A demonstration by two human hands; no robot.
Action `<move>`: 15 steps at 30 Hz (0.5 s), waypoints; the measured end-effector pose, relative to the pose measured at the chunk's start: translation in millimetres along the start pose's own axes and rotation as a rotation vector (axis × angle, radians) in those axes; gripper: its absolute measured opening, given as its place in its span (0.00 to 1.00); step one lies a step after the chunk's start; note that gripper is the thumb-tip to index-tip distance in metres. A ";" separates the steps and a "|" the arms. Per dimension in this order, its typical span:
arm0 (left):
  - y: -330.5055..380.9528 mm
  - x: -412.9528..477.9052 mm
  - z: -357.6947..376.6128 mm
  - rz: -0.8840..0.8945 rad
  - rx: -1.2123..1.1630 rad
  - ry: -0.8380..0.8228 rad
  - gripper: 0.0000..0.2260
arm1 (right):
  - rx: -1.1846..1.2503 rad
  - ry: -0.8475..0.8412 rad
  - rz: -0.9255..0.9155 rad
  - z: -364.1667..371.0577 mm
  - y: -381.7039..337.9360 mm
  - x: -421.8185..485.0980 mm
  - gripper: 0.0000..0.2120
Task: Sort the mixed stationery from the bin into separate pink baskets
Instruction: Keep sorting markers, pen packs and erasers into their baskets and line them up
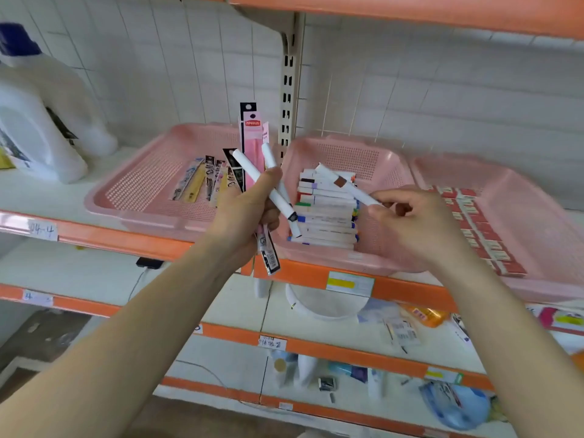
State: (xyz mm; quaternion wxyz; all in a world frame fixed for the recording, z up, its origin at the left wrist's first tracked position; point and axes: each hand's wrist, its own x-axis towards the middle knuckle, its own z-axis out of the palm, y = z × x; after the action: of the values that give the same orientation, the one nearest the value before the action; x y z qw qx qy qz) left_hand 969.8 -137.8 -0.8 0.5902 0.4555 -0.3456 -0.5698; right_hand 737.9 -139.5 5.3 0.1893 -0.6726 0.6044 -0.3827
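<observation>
Orange shelf [110, 240], tiled wall behind. Left hand [246, 213] clamped on bundle: two white pens [262, 184] plus flat packs [251, 140]. Right hand [410, 222] pinches single pen [341, 183] by near end, over middle basket [331, 260] of stacked pens. Pens light, stiff, smooth: grip mid-barrel. Packs thin, bendy: probably for left basket [132, 184].
</observation>
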 end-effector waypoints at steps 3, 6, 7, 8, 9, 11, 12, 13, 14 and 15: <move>-1.1 6.3 -2.6 0.010 0.012 -0.027 0.17 | -0.073 0.015 -0.041 4.0 4.1 12.4 0.10; -0.8 13.7 -7.0 -0.011 0.024 -0.028 0.17 | -0.151 0.003 -0.077 9.7 5.7 31.4 0.11; 0.2 17.4 -8.6 -0.019 0.035 -0.033 0.17 | -0.195 -0.010 -0.084 11.8 5.7 39.4 0.11; 1.2 21.8 -10.2 -0.023 0.042 -0.039 0.17 | -0.238 -0.027 -0.089 14.1 6.1 48.0 0.11; 2.6 26.4 -11.3 -0.022 0.043 -0.043 0.16 | -0.270 -0.041 -0.095 16.4 6.1 56.7 0.11; 4.3 37.2 -11.7 -0.016 0.037 -0.047 0.16 | -0.309 -0.067 -0.105 21.4 7.6 73.2 0.12; 4.9 42.9 -10.8 -0.012 0.032 -0.052 0.16 | -0.331 -0.087 -0.104 23.8 9.1 80.8 0.12; 5.3 48.8 -9.4 -0.011 0.025 -0.058 0.17 | -0.354 -0.112 -0.100 26.3 10.3 87.4 0.12; 6.1 54.5 -6.9 -0.013 0.018 -0.066 0.17 | -0.371 -0.141 -0.092 28.8 11.7 94.1 0.13; 6.8 60.2 -4.1 -0.017 0.012 -0.071 0.17 | -0.383 -0.167 -0.087 31.5 13.2 100.3 0.13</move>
State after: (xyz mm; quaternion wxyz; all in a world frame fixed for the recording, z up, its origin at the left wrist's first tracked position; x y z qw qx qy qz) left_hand 982.8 -197.1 -2.6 0.5699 0.4416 -0.3659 -0.5885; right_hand 750.1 -244.8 4.6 0.0908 -0.7511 0.6189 -0.2113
